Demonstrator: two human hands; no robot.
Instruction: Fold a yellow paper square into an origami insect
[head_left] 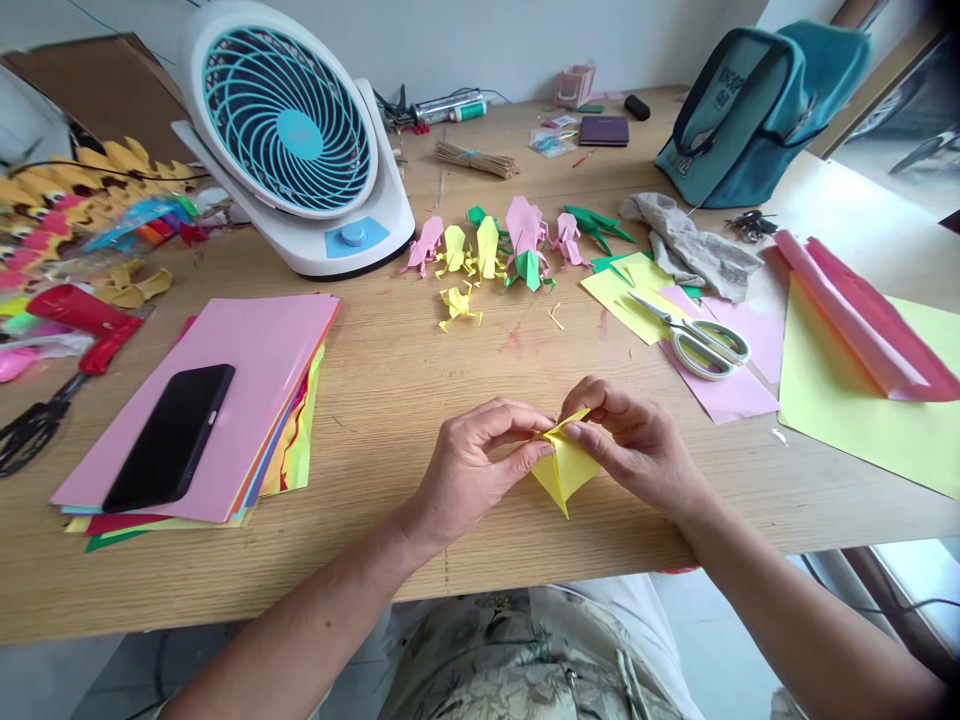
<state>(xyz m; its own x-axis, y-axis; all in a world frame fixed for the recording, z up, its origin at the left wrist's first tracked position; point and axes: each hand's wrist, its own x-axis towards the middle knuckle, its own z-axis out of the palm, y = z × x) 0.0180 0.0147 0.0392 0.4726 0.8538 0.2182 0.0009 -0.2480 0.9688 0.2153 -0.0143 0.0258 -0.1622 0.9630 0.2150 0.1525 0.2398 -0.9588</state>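
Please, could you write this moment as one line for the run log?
left hand: pinches folded yellow paper | right hand: pinches same paper | scissors: on loose sheets | phone: on paper stack

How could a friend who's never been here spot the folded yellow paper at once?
Find the wooden table, then its near edge. There the left hand and right hand pinch the folded yellow paper, one sharp corner pointing toward the person. Unlike the yellow paper figures farther back, it is held, not resting on the table.

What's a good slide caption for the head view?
Two hands pinch a folded yellow paper over a wooden desk, with small paper figures and a fan beyond.
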